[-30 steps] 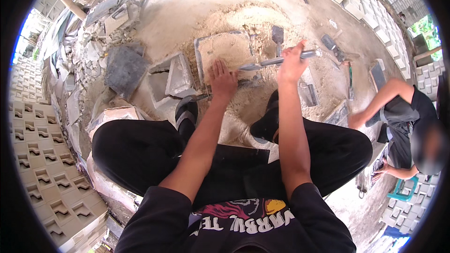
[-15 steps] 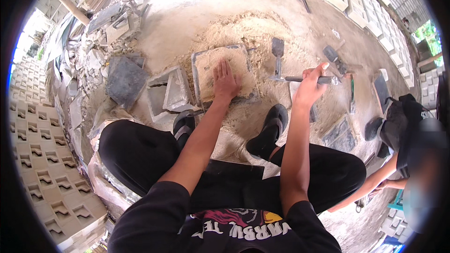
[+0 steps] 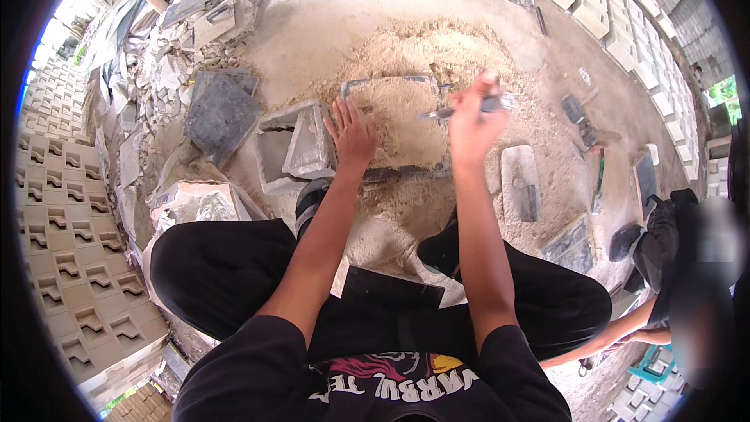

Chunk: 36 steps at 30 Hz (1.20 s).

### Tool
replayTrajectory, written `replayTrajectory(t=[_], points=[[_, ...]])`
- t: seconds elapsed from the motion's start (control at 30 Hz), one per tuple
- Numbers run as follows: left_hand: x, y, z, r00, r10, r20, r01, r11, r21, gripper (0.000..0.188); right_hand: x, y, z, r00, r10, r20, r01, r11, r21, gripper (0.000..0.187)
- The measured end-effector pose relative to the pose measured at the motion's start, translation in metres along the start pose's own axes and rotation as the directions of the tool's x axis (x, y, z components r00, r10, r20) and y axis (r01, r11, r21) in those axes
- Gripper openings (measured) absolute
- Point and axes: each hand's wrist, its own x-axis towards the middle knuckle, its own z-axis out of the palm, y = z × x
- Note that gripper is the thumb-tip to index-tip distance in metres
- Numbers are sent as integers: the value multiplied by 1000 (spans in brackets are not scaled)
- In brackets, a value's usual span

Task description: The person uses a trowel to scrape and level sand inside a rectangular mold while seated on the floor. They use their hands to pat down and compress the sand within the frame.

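Observation:
On the ground before me lies a dark rectangular mould (image 3: 380, 80), filled with pale sandy mix (image 3: 410, 121). Spread at the mould's left edge are the fingers of my left hand (image 3: 355, 139), which grips nothing. Over the mould's right side, my right hand (image 3: 478, 121) is closed round a hand tool (image 3: 442, 113) with a dark handle and shiny metal parts. Motion blurs that hand, and the tool's exact kind does not show. Loose sandy mix (image 3: 445, 43) is heaped behind the mould.
Left of the mould stands a hollow grey concrete block (image 3: 273, 144), with dark plates (image 3: 223, 117) and rubble beyond. At right lie a pale float (image 3: 518, 184), a mallet-like tool (image 3: 574, 109) and a dark plate (image 3: 572, 242). Another person (image 3: 664, 266) sits at far right. Stacked blocks (image 3: 70, 258) line both sides.
My left hand has slid from the middle of the mix to the mould's left edge. My right hand has brought the tool leftward, closer to the mould. The view has shifted slightly.

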Motion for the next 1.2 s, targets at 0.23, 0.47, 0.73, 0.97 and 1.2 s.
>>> replayTrajectory(t=[0.23, 0.47, 0.73, 0.97, 1.2], points=[[-7, -10, 0, 1000, 9, 26, -8, 1000, -30, 65, 11, -24, 36, 998, 13, 56, -10, 999, -50, 58], [-8, -10, -3, 999, -9, 31, 11, 999, -40, 62, 4, -13, 65, 977, -3, 213, 28, 993, -115, 53], [-6, -11, -5, 999, 25, 42, -23, 997, -67, 60, 3, -10, 80, 979, 19, 201, 28, 973, -229, 54], [-6, -7, -8, 996, 59, 64, -49, 988, -147, 57, 23, 11, 85, 705, 176, 687, 31, 960, -277, 62], [-8, -9, -6, 996, 86, 27, -79, 976, -204, 57, 42, -2, 96, 787, 214, 579, -112, 972, -207, 60]])
